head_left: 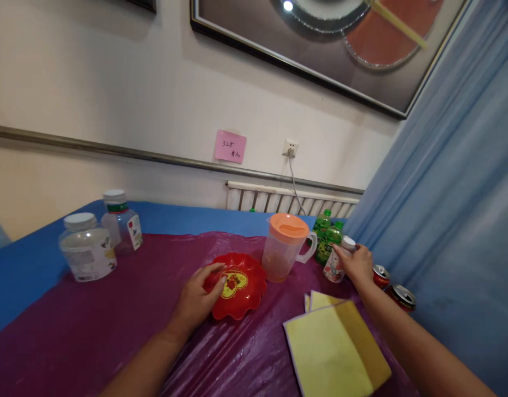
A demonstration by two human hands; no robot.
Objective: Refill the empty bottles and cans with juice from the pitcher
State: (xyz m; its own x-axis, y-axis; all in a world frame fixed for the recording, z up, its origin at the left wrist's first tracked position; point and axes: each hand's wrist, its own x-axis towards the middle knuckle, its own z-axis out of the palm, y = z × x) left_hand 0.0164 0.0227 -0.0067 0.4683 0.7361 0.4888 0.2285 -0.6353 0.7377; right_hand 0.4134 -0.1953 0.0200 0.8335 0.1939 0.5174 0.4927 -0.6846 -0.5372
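Note:
My left hand (202, 292) is at the left rim of a red scalloped plate (252, 284) with a yellow heart pattern, its thumb and fingers apart over the edge. On the right, my right hand (357, 262) has its fingers around a small white-capped bottle (333, 268) with a patterned label, which stands upright. Two green bottles (329, 242) are just behind it. Between my hands stands a clear pitcher (279, 253) with an orange lid, right beside the plate. Yellow cloths (332, 350) lie in front of the pitcher.
Two clear jars with white lids, a wide one (88, 253) and a taller one (122, 226), stand at the left. Two open cans (401, 298) are by the blue curtain (456, 220) at the right. A purple sheet (125, 309) covers much of the blue table.

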